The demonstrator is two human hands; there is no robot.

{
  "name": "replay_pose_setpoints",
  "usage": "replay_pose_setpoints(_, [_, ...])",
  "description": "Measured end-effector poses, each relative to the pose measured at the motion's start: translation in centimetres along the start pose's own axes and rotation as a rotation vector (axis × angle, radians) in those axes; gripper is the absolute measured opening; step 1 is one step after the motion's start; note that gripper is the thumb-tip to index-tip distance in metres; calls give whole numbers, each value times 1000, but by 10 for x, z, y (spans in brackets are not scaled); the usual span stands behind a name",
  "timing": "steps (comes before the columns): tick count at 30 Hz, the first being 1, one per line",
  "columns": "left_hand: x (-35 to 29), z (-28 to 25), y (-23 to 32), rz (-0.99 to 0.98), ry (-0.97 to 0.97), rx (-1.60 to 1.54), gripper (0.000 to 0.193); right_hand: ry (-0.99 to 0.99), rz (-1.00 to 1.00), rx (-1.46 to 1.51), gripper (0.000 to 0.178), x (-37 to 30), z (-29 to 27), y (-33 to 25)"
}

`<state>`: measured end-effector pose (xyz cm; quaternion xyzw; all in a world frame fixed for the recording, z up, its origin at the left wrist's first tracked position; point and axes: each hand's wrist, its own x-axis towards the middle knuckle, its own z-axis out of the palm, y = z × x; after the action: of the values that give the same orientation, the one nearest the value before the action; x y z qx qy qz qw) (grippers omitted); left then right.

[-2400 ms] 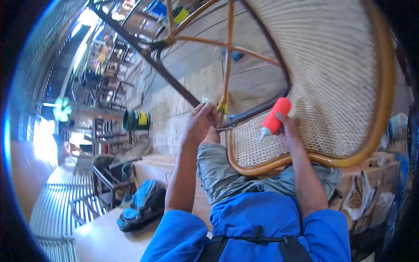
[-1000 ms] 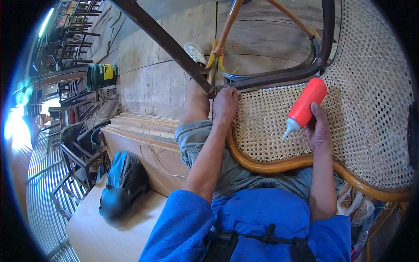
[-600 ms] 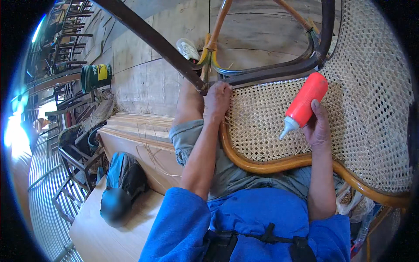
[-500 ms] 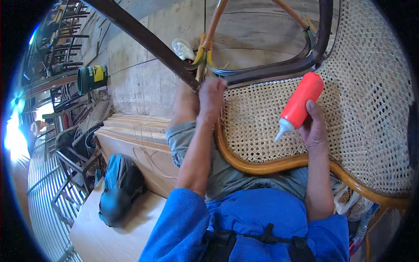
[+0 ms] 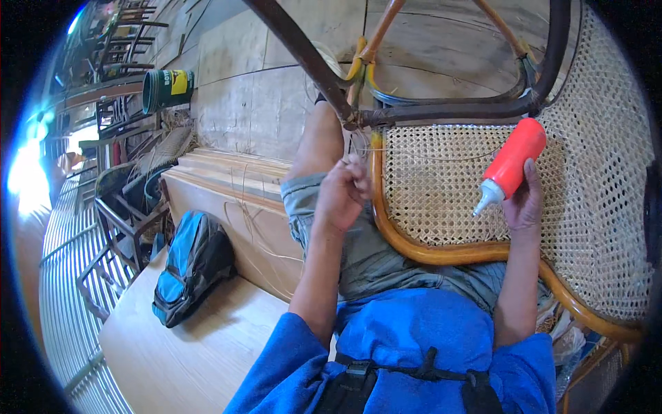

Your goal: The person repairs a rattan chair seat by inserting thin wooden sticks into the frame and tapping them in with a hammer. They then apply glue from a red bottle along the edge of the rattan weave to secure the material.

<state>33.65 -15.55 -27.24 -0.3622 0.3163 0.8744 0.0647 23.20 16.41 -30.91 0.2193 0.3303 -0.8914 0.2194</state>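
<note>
A red squeeze bottle (image 5: 518, 153) with a pale pointed nozzle is gripped by my right hand (image 5: 525, 200), its tip slanting down-left over the woven cane seat (image 5: 441, 200). My left hand (image 5: 345, 192) is pinched closed just left of the seat's curved rattan rim (image 5: 434, 254). A thin cane strand (image 5: 448, 158) runs from near those fingertips across the weave, and they seem to hold its end. Just above the fingers, the dark brown chair pole (image 5: 303, 58) meets the frame, with loose fibres at the joint. The chair lies across my lap.
At the left a blue and grey backpack (image 5: 189, 269) rests on a pale wooden board (image 5: 165, 352). Stacked boards (image 5: 234, 179) with loose strands stand beside my leg. A dark green bucket (image 5: 167, 91) and several chair frames (image 5: 114, 228) lie farther left.
My left hand has come down from the frame joint toward me. A thin strand now arcs across the seat. The red bottle stays in my right hand; the whole view has shifted.
</note>
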Motion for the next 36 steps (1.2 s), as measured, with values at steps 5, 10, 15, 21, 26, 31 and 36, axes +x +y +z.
replay_pose_setpoints(5, [-6,9,-50,432,417,1276,17,-1,-2,-8,56,2,1,0])
replay_pose_setpoints(10, [16,-3,-60,781,279,1520,19,-83,-13,-9,53,1,0,-1])
replay_pose_setpoints(15, [19,0,-41,763,444,976,21,-62,-29,-6,52,0,1,0])
replay_pose_setpoints(21, [10,-4,-28,269,235,191,19,-77,-17,12,54,0,3,-1])
replay_pose_setpoints(26, [12,-9,-25,125,158,223,19,-85,-5,29,56,0,4,-1])
replay_pose_setpoints(31, [19,-1,-45,493,335,1300,18,-106,3,54,54,1,4,-2])
replay_pose_setpoints(36, [26,-3,-51,609,298,1609,19,-112,-21,48,50,2,5,-1])
